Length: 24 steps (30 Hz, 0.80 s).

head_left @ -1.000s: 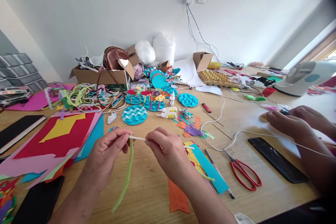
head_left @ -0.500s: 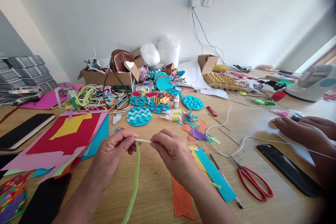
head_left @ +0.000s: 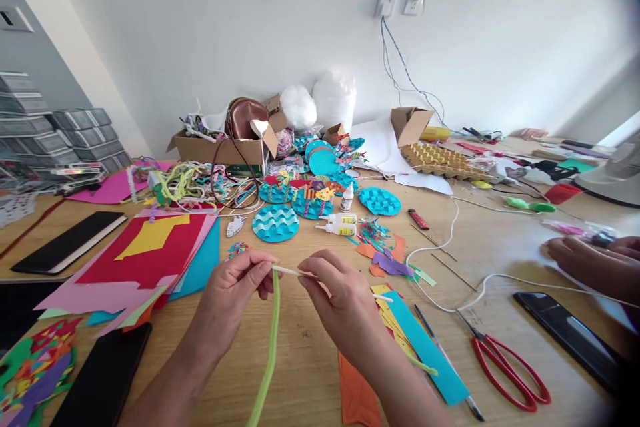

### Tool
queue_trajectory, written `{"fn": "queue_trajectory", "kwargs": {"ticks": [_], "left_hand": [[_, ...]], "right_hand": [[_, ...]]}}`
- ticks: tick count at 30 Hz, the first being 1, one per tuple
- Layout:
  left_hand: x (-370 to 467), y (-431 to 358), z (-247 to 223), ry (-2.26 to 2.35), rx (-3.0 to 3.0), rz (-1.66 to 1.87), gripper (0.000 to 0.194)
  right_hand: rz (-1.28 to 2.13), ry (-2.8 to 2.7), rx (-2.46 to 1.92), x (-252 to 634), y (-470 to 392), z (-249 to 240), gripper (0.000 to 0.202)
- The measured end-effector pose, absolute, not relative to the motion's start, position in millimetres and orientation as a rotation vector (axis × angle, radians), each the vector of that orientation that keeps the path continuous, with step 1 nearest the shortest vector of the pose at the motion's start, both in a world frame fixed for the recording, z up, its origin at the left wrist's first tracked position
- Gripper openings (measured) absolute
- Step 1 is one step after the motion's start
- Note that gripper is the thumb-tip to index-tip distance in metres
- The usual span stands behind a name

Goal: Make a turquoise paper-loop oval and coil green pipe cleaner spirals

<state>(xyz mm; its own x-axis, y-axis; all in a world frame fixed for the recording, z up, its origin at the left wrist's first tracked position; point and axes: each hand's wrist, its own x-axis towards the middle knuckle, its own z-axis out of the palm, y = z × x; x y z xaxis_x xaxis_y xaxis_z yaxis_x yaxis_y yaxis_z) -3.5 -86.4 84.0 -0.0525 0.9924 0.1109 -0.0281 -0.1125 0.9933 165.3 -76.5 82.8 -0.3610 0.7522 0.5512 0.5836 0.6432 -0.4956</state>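
A thin white stick (head_left: 287, 271) is held level between my two hands above the wooden table. My left hand (head_left: 240, 287) pinches its left end together with the top of a light green fuzzy strip (head_left: 273, 340), which hangs down toward the bottom edge. My right hand (head_left: 337, 290) grips the stick's right part between thumb and fingers. Under my right forearm lies an orange paper piece (head_left: 357, 390). Just right of that hand are a blue paper strip (head_left: 427, 347) and yellow paper pieces (head_left: 395, 323).
Red-handled scissors (head_left: 510, 367), a pen (head_left: 447, 360) and a black phone (head_left: 565, 333) lie at right, near another person's hands (head_left: 585, 260). Coloured paper sheets (head_left: 145, 253) are at left. Glue bottles (head_left: 340, 223) and blue discs (head_left: 275, 223) stand ahead; a white cord (head_left: 445, 247) loops at right.
The view has turned left, so the table items appear further right. My hands keep their hold on the stick and green strip; the right fingers have lifted slightly.
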Motion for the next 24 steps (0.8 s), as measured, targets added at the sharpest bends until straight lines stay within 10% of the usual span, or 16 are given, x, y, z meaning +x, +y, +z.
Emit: {"fn": "queue_trajectory", "kwargs": {"ticks": [16, 24], "left_hand": [[12, -84, 79, 0.987, 0.887, 1.312, 0.017], [24, -90, 66, 1.093, 1.145, 1.388, 0.014]], "right_hand": [[-0.099, -2.146, -0.819, 155, -87, 75, 0.019], [0.295, -1.864, -0.970, 154, -84, 79, 0.016]]}}
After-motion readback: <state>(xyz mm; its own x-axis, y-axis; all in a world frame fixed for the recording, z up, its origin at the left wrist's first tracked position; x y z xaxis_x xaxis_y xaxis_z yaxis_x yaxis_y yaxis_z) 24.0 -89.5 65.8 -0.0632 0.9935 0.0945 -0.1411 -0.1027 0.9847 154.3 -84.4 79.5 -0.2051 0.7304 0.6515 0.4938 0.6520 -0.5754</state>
